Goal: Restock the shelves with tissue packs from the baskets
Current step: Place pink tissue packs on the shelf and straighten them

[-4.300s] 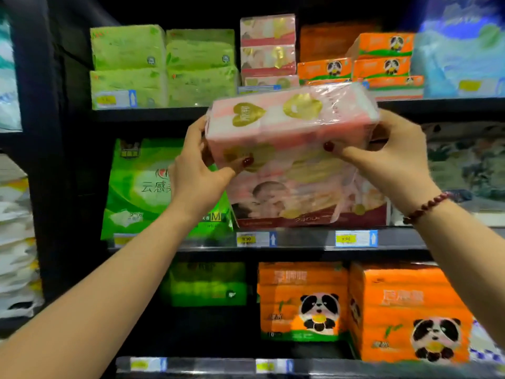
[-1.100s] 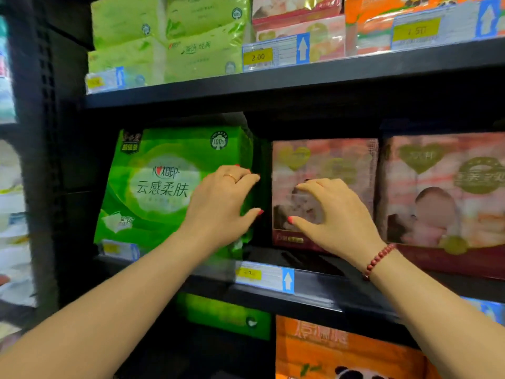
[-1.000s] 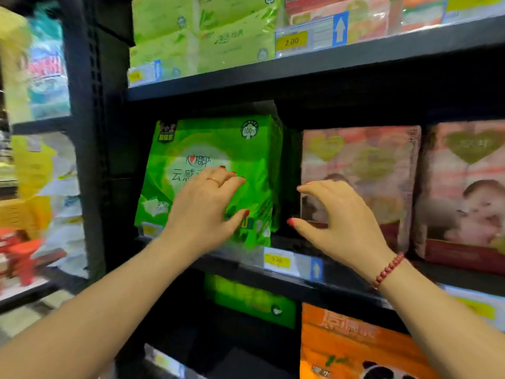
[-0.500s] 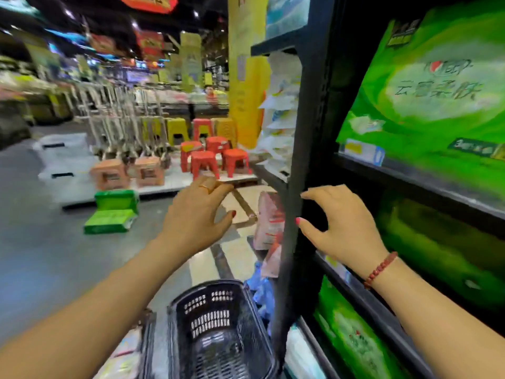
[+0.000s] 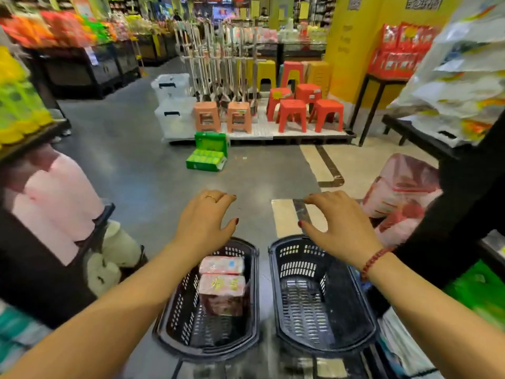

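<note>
Two black plastic baskets stand side by side on the floor below me. The left basket (image 5: 175, 310) holds pink tissue packs (image 5: 222, 283); the right basket (image 5: 366, 321) shows only its bare bottom. My left hand (image 5: 205, 220) hovers over the far end of the left basket, fingers relaxed and holding nothing. Over the far end of the right basket hovers my right hand (image 5: 338, 222), with a red bead bracelet at the wrist and nothing in it. The black shelf frame (image 5: 464, 203) with tissue goods runs along the right edge.
A large pink pack (image 5: 401, 192) leans by the shelf at right. Green boxes (image 5: 209, 154) lie on the grey aisle floor ahead. Red and orange stools (image 5: 295, 110) and clear bins (image 5: 175, 105) stand on a low platform beyond. Pink rolls (image 5: 54, 198) fill a display at left.
My view has swung from the shelf, where I had set a pink pack, left and down to the baskets. Both hands came off the shelf and now hover over the baskets, holding nothing.
</note>
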### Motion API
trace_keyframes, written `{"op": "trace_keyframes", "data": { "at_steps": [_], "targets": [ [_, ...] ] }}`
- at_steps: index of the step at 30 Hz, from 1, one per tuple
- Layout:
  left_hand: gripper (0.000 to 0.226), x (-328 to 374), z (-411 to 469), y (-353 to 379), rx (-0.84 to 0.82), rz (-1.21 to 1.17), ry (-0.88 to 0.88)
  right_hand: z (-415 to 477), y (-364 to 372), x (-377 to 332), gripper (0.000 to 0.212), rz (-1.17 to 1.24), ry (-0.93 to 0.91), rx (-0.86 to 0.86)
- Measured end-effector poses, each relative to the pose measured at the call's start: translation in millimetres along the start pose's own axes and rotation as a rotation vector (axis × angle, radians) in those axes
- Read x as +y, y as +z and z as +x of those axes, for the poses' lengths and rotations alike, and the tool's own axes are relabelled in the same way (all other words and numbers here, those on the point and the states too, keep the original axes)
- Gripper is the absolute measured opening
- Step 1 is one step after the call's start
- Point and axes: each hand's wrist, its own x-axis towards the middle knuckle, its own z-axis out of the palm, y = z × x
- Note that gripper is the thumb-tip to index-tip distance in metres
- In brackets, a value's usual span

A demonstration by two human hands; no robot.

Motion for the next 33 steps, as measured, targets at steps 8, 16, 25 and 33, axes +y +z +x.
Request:
{"op": "trace_keyframes", "data": {
  "at_steps": [8,16,25,33],
  "targets": [
    [0.05,-98.0,-28.1,44.2,-0.16,-0.047,-0.165,38.8,98.3,-49.2,0.043,0.087,0.003,-0.189],
    [0.048,-154.9,-26.2,126.6,-0.261,-0.051,-0.329,85.4,212.9,-34.1,0.047,0.152,-0.007,-0.442],
    [0.052,-206.4,-54.2,267.2,-0.464,-0.13,-0.563,89.3,375.6,-15.1,0.051,0.256,0.195,-0.715],
    [0.064,-241.4,-113.0,431.1,-0.616,-0.31,-0.676,34.2,546.8,-13.5,0.066,0.492,0.645,-0.759]
  ]
}}
